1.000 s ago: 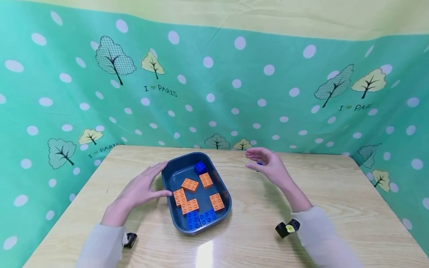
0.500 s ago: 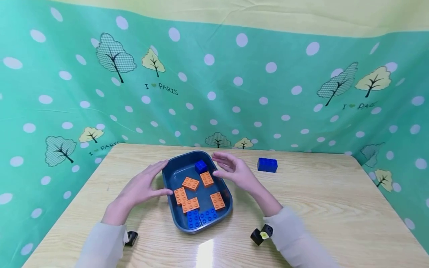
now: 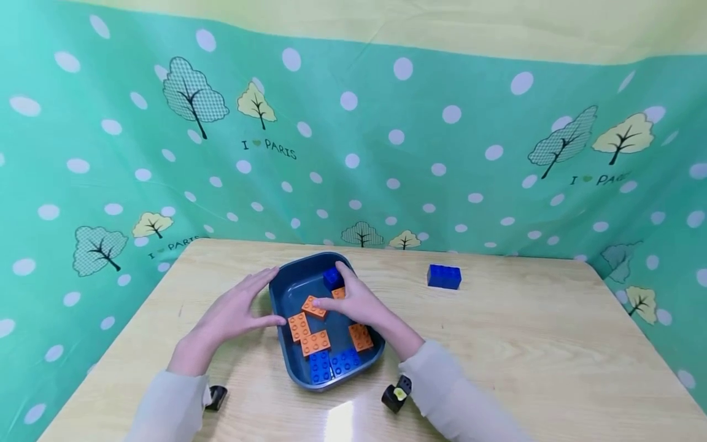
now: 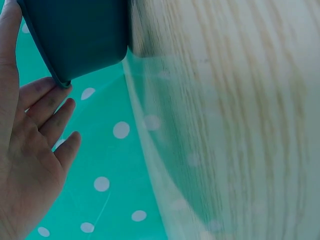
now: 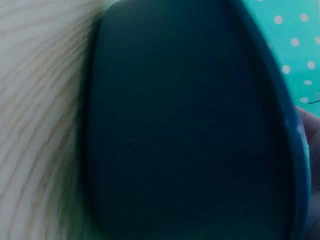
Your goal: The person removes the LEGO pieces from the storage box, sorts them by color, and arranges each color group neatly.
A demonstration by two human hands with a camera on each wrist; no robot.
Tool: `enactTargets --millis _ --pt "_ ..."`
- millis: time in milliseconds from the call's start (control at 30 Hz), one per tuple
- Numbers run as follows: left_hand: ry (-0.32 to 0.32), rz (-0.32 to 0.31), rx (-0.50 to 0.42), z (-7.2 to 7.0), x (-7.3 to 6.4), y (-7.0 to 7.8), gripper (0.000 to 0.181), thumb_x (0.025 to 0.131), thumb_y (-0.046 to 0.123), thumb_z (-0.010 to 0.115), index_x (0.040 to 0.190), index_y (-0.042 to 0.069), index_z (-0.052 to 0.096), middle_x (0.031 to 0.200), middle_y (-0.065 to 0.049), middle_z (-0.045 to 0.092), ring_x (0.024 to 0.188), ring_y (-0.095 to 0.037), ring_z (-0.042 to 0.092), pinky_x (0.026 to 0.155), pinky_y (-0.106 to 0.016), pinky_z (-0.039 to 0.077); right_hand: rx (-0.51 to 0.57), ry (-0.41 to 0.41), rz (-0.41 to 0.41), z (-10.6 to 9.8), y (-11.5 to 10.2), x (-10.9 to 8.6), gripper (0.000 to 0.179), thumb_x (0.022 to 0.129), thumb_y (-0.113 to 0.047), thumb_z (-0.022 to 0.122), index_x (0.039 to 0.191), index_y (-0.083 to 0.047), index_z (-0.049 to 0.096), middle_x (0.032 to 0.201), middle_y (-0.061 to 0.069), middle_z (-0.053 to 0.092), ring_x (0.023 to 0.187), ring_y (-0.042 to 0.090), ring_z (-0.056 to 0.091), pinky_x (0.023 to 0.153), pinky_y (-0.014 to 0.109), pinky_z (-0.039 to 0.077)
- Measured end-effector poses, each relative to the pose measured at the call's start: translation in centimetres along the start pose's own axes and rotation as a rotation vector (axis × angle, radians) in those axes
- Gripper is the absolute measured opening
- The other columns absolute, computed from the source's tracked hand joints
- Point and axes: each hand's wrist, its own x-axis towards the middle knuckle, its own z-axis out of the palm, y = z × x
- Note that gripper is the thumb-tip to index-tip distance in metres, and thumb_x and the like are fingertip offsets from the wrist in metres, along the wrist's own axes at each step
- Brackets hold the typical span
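Observation:
A dark blue rectangular tray holds several orange and blue toy building bricks. My left hand rests fingertips and thumb against the tray's left rim, fingers mostly straight; in the left wrist view, fingertips of this hand meet the rim. My right hand reaches in over the right side, thumb and fingers spread apart. Its thumb overlaps an orange brick, and its fingertips are beside a blue brick at the back. Another orange brick is partly hidden behind it. The tray's outer wall fills the right wrist view.
A lone blue brick lies on the wooden table to the right of the tray. Behind the table hangs a green dotted curtain with printed trees. Inside the tray, two blue bricks lie at the near end.
My right hand has moved left, away from the lone blue brick on the table, and is now over the inside of the tray. My left hand has stayed at the rim.

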Motion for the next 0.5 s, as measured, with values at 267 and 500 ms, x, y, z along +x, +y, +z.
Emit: enactTargets --millis 267,500 --pt "0.003 -0.003 0.002 -0.1 -0.3 0.2 0.104 0.076 0.065 0.075 0.157 0.015 0.032 0.159 -0.021 0.036 0.145 -0.048 0.034 0.113 -0.070 0.033 -0.098 0.004 0.002 1.0 0.2 0.5 0.093 0.091 -0.039 0.071 0.159 -0.003 0.019 0.167 0.018 0.019 0.153 0.037 0.024 0.123 0.056 0.029" --pt "-0.018 -0.025 -0.003 0.0 -0.2 0.3 0.106 0.075 0.067 0.074 0.158 0.017 0.029 0.161 -0.020 0.033 0.146 -0.046 0.032 0.115 -0.069 0.032 -0.180 0.028 -0.011 1.4 0.2 0.5 0.087 0.092 -0.036 0.071 0.157 -0.003 0.024 0.164 0.017 0.026 0.150 0.036 0.030 0.122 0.056 0.032"
